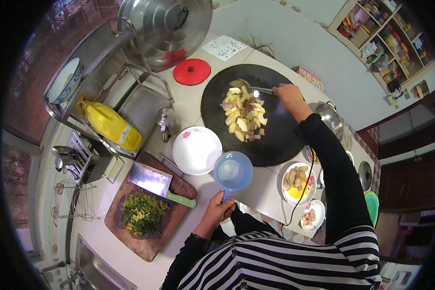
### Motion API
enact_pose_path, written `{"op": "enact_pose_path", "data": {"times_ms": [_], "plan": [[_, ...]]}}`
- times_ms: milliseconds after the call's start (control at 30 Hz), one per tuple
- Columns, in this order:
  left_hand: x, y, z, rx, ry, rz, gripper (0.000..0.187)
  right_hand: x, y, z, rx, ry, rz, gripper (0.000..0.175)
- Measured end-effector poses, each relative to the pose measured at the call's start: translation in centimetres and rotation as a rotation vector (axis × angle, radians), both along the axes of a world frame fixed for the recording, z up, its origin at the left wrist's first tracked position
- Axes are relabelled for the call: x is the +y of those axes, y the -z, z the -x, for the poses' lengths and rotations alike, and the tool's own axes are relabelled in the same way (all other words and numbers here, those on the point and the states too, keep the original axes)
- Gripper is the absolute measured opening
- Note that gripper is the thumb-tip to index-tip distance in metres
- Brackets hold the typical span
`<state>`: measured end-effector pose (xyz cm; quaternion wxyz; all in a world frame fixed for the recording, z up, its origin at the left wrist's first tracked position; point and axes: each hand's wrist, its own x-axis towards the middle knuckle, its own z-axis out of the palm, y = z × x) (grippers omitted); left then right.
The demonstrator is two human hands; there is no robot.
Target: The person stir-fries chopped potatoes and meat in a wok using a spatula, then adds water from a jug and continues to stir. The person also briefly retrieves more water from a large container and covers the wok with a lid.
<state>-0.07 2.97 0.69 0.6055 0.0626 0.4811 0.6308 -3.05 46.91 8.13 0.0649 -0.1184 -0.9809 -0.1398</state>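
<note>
My left hand (pixel 218 206) grips the handle of a blue plastic dipper (pixel 233 171), held just off the near edge of a large black wok (pixel 282 137). The dipper's bowl looks translucent; I cannot tell how much liquid is inside. Over the wok's right side, my right hand (pixel 289 97) is closed around the metal handle of a ladle (pixel 262 89). Its head rests at the far edge of a heap of pale sliced vegetable and meat pieces (pixel 243 115) in the wok. A white plate with pink flowers (pixel 197 152) lies left of the dipper.
A cleaver (pixel 151 179) and chopped greens (pixel 145 212) lie on a wooden cutting board (pixel 148 250). Left stands a rack with a yellow oil jug (pixel 110 123). A red lid (pixel 191 71) lies behind. Plates of meat (pixel 296 177) and a black cord (pixel 300 206) are at right.
</note>
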Motion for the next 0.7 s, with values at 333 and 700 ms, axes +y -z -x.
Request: {"op": "enact_pose_path", "data": {"times_ms": [333, 700], "plan": [[0.1, 0.7, -0.3, -0.027, -0.011, -0.041, 0.015, -10.5, -1.5, -8.6, -0.167, -0.072, 0.098, 0.031], [0.1, 1.1, 0.0, -0.028, 0.006, -0.074, 0.016, -5.6, -8.6, -14.8, -0.368, 0.557, 0.577, 0.015]]}}
